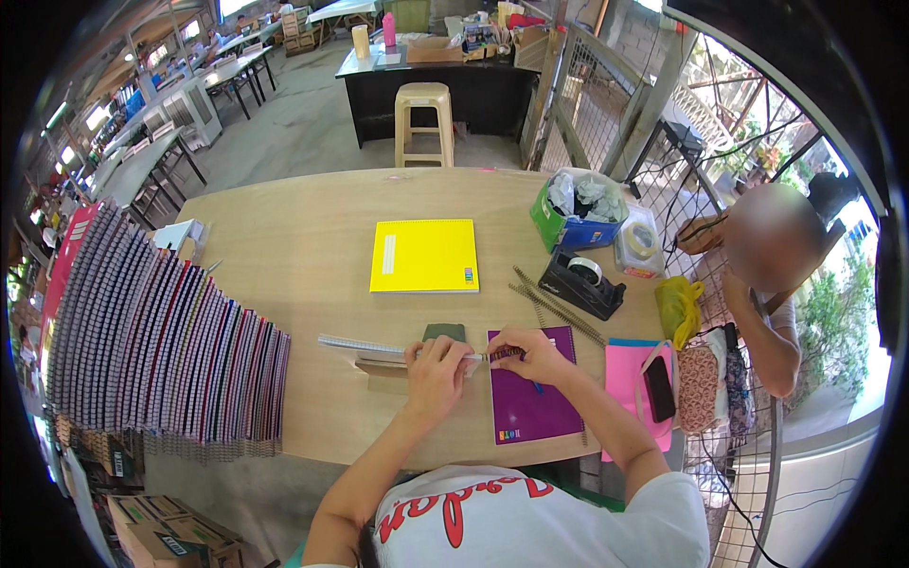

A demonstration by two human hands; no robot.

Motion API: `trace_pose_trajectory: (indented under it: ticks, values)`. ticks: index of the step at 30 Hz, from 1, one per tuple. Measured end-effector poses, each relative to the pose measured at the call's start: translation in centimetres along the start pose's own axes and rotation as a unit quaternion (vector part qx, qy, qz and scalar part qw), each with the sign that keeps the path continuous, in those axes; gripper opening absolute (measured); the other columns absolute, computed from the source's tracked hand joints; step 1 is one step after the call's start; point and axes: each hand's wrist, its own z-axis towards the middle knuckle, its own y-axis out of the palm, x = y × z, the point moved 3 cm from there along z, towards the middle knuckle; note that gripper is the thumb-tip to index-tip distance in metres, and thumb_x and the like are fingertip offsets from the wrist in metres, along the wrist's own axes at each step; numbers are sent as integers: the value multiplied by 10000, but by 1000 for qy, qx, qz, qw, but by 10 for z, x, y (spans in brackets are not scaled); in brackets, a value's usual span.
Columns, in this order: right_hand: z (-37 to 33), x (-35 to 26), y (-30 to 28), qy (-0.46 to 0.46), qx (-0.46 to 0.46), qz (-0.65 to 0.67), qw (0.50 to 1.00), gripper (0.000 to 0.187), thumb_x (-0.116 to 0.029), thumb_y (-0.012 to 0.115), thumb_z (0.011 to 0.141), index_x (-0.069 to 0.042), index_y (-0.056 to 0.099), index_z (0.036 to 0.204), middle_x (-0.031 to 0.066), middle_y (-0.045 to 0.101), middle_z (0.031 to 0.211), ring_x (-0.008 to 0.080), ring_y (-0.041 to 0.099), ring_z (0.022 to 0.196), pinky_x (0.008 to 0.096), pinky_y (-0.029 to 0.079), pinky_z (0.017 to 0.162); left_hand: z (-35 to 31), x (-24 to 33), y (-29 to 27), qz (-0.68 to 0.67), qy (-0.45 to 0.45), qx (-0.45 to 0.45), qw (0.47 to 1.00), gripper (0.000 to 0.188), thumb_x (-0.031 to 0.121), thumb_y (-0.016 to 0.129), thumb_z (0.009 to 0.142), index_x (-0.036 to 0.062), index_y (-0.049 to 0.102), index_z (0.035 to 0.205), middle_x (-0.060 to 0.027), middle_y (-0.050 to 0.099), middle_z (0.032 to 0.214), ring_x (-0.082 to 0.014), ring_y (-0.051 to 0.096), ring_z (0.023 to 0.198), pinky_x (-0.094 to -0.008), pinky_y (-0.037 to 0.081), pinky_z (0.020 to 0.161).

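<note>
Left hand (438, 376) is clamped on white-edged paper notebook (367, 348); dark wire coil (506, 353) is pinched in right hand (532, 357), likely for threading; careful alignment needed

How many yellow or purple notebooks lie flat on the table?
2: yellow notebook in the middle, purple notebook below the right hand; more may be hidden beneath.

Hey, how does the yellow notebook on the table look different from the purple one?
The yellow notebook lies farther from the person; the purple notebook is nearer.
The yellow one shows wider than it is deep, the purple one deeper than wide.
The yellow one's cover is unobstructed, while the right hand hides part of the purple one.
Both lie flat on the table, with a small multicoloured mark near a lower corner.
</note>
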Motion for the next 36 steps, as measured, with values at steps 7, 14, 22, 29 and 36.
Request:
trace_pose_trajectory:
  ticks: [7, 14, 22, 29, 36]
  values:
    - [-2, -9, 4, -44, -6, -141, 989, 246, -104, 670, 823, -64, 612, 1058, 130, 634, 887, 285, 645, 784, 366, 506, 678, -1, -1, -1, -31, -19, 1, 999, 153, 87, 667, 767, 146, 603, 893, -20, 567, 854, -219, 562, 836, -397, 346, 842]
    - [-6, -22, 21, -54, 13, -204, 977, 235, -115, 679, 808, -62, 620, 1030, 112, 594, 890, 311, 607, 768, 388, 499, 677, -5, -1, -3, -49, 25, 9, 998, 153, 26, 670, 739, 96, 597, 853, -63, 575, 810, -264, 581, 791, -400, 423, 762]
    - [-1, -26, 29, -121, 74, -274, 951, 213, -179, 676, 807, -81, 629, 990, 86, 579, 905, 307, 565, 902, 418, 470, 758, -9, -4, -1, -44, 46, 9, 998, 168, 64, 693, 719, 93, 593, 851, -65, 560, 809, -276, 565, 765, -407, 430, 714]
    - [58, 20, -1, 64, 12, -151, 986, 379, -160, 629, 851, -81, 579, 1218, 161, 567, 1186, 322, 523, 1117, 425, 420, 963, -10, 9, -1, 15, 42, -1, 999, 132, 247, 699, 756, 182, 619, 839, 26, 562, 873, -190, 546, 832, -424, 342, 756]
    - [108, 90, 68, 14, -210, -322, 923, 613, -312, 691, 809, -149, 455, 1351, 270, 471, 1280, 431, 484, 1174, 491, 421, 965, -12, 8, 9, 44, 26, 31, 998, 123, 295, 698, 757, 206, 646, 825, 61, 592, 922, -155, 549, 826, -408, 311, 779]
